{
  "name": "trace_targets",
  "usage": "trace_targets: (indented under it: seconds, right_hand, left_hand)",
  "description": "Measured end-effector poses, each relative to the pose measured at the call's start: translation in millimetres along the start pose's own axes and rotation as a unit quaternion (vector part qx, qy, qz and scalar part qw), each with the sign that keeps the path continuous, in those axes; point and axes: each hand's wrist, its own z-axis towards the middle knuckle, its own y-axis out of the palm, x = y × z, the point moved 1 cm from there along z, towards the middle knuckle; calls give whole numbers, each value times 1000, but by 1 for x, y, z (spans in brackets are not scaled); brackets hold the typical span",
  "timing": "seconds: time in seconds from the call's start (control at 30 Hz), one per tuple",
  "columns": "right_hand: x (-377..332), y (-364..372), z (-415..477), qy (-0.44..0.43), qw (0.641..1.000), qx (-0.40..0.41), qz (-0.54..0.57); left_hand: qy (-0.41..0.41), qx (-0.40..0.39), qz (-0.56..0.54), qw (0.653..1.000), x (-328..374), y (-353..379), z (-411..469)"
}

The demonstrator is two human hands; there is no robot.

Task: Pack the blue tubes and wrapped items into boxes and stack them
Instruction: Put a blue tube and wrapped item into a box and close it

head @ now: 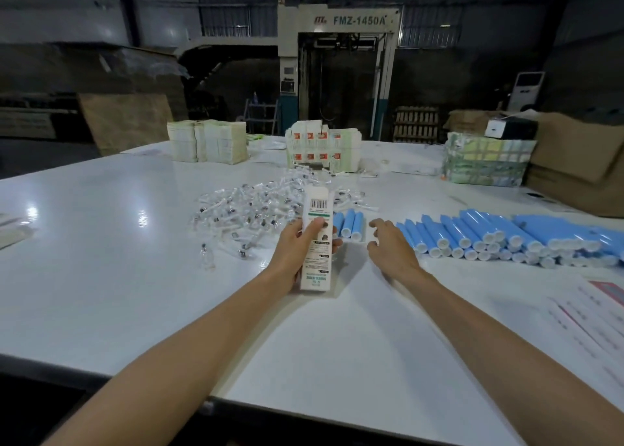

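Left hand [297, 248] closed round a printed white carton [318, 209], far end turned toward the supplies, probably for loading. Right hand [393, 246] empty, fingers spread and half curled, poised just beside three blue tubes [353, 224] lying between the hands, likely the next pick. To its right, a long bank of blue tubes [506, 232] on the bench [101, 243], caps nearest. Beyond the left hand, a heap of clear-wrapped items [256, 205]; farther off, a stack of cartons [320, 148].

Far beyond my grip I see a grey machine [338, 37] marked FMZ-1450A against a dim panelled wall [67, 6]. The glossy white table [101, 260] beneath the grip mirrors overhead light.
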Motion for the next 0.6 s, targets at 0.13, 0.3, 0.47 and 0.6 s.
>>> trace_targets:
  seconds: [0.13,0.3,0.47,0.6]
  right_hand:
    - [-10,13,18,-29,998,-61,4]
    - [-17,30,19,-53,997,-2,-49]
    - [-16,18,4,-79,984,37,-158]
    - [-10,3,-18,-68,964,19,-258]
  left_hand:
    - [13,22,37,999,2,-4,0]
    - [16,26,46,998,7,-4,-5]
    - [24,4,50,998,11,-3,-7]
    - [21,9,58,998,12,-4,-8]
